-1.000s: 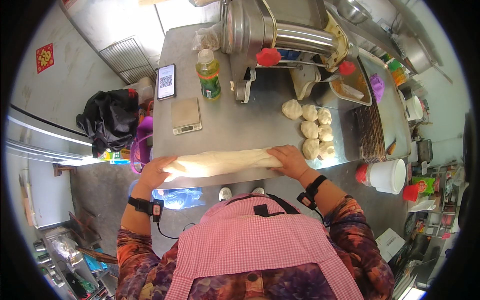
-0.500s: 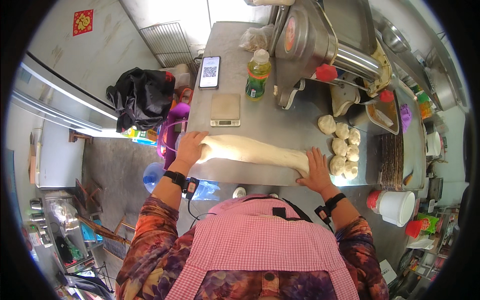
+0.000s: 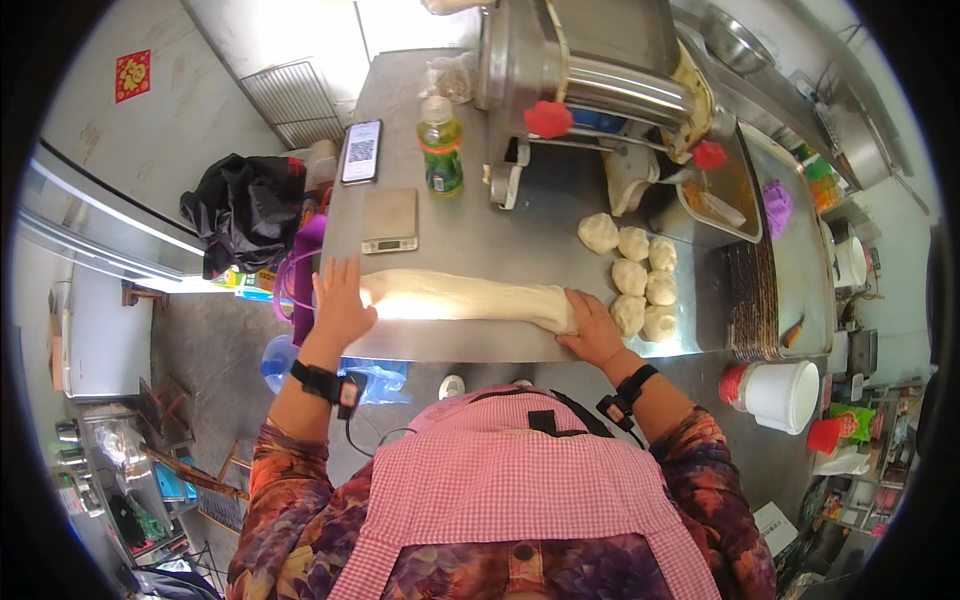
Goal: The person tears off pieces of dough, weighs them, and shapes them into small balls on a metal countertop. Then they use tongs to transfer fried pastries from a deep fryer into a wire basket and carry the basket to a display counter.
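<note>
A long, thick roll of pale dough (image 3: 465, 297) lies across the metal worktable in front of me. Beside its left end is my left hand (image 3: 343, 302), fingers stretched out and pointing away from me, gripping nothing. My right hand (image 3: 592, 330) closes around the dough's right end, thumb on the near side. Just right of that hand sit several round dough balls (image 3: 629, 277) in a cluster. A small kitchen scale (image 3: 389, 222) with nothing on its plate stands beyond the dough's left end.
A dough-rolling machine (image 3: 600, 90) with red knobs fills the table's far right. Farther back are a green bottle (image 3: 441, 160) and a phone (image 3: 361, 153). A metal tub (image 3: 715, 205) and stacked trays (image 3: 755, 310) stand right; a purple basket (image 3: 304, 270) is by the left edge.
My left hand has let go of the dough's left end and its fingers have straightened. My right hand has closed more around the right end. The whole view has shifted.
</note>
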A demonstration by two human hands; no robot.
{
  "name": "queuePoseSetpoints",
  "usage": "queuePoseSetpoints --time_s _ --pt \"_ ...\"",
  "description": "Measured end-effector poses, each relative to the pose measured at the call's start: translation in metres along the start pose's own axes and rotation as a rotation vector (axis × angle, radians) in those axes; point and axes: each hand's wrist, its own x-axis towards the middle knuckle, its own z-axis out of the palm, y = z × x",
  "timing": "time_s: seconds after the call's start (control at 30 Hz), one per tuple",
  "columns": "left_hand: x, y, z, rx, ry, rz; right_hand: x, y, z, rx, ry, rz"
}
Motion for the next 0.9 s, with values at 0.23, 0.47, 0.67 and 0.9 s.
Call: queuePoseSetpoints --time_s 0.23,0.47,0.67,0.9 --pt "0.007 0.168 0.039 -0.406 0.005 0.628 0.015 -0.018 -0.033 0.344 0.026 0.131" --pt "0.031 0.215 0.08 -0.557 -0.024 0.473 0.031 -0.005 -0.043 0.75 0.042 0.104" --pt "0.024 0.219 0.091 -0.661 0.288 0.501 0.043 -0.008 -0.011 1.341 -0.493 0.217" --pt "0.036 0.223 0.092 -0.334 0.06 0.513 0.032 -0.037 -0.035 0.544 -0.116 0.232"
